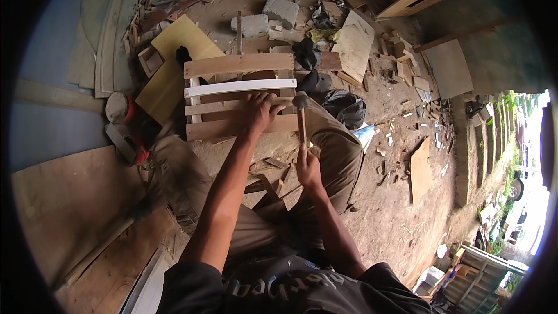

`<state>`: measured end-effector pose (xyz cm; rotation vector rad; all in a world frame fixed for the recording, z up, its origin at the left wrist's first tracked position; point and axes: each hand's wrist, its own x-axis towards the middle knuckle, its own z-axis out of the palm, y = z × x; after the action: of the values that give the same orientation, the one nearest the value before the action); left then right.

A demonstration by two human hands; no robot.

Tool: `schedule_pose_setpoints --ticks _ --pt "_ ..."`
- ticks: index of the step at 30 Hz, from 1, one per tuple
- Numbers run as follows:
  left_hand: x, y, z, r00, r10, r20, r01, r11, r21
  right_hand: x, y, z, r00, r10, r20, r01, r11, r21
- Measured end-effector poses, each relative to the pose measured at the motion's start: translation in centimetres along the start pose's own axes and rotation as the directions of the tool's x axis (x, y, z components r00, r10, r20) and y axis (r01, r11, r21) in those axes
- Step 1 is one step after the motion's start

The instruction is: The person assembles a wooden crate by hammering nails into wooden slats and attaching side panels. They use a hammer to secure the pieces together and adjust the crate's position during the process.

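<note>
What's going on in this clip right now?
A person sits over a slatted wooden frame that lies across their knees. The left hand presses flat on a lower slat, beside a white slat. The right hand grips the handle of a hammer, whose head is up near the frame's right edge. Wood offcuts, boards and concrete chunks lie scattered on the dirt floor around.

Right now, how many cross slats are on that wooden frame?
4: a brown slat farthest away, a white slat next, then two brown ones under the left hand. More may be hidden.
</note>
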<state>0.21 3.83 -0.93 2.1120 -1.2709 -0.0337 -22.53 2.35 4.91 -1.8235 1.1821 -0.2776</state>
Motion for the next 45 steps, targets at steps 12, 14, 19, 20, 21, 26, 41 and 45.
schedule_pose_setpoints --ticks 12,14,19,20,21,26,41,45 --pt "0.0 -0.1 -0.2 0.999 0.027 -0.044 -0.027 1.000 0.006 -0.8 -0.3 1.1 0.994 -0.102 -0.047 0.104 0.993 0.052" --pt "0.1 0.1 0.2 0.998 0.044 -0.049 -0.044 0.999 0.012 0.3 0.3 0.9 0.998 0.060 0.016 -0.060 0.998 -0.013" --pt "0.1 -0.6 -0.7 0.999 0.020 -0.048 -0.019 1.000 0.020 -1.9 -7.5 -1.7 0.991 -0.126 -0.053 0.137 0.887 0.440" --pt "-0.4 -0.4 -0.4 0.995 0.041 -0.092 -0.040 0.999 0.018 -2.7 -8.8 -3.0 0.973 -0.213 -0.093 0.230 0.816 0.530" --pt "0.0 -0.2 -0.7 0.998 0.014 -0.062 -0.013 1.000 0.020 -2.8 -10.6 -4.2 0.930 -0.340 -0.135 0.362 0.793 0.490" --pt "-0.5 -0.4 -0.3 0.999 0.027 -0.046 -0.026 1.000 0.018 -1.3 -5.7 -1.6 0.852 -0.475 -0.219 0.499 0.864 0.068" --pt "0.1 0.8 0.2 0.999 0.023 -0.030 -0.023 1.000 0.005 1.6 2.1 0.7 0.984 0.148 0.098 -0.152 0.988 0.040" --pt "-0.6 0.1 -0.6 0.999 -0.015 0.040 0.014 1.000 0.019 0.7 -7.6 -3.0 0.989 0.121 0.081 -0.140 0.941 0.307"
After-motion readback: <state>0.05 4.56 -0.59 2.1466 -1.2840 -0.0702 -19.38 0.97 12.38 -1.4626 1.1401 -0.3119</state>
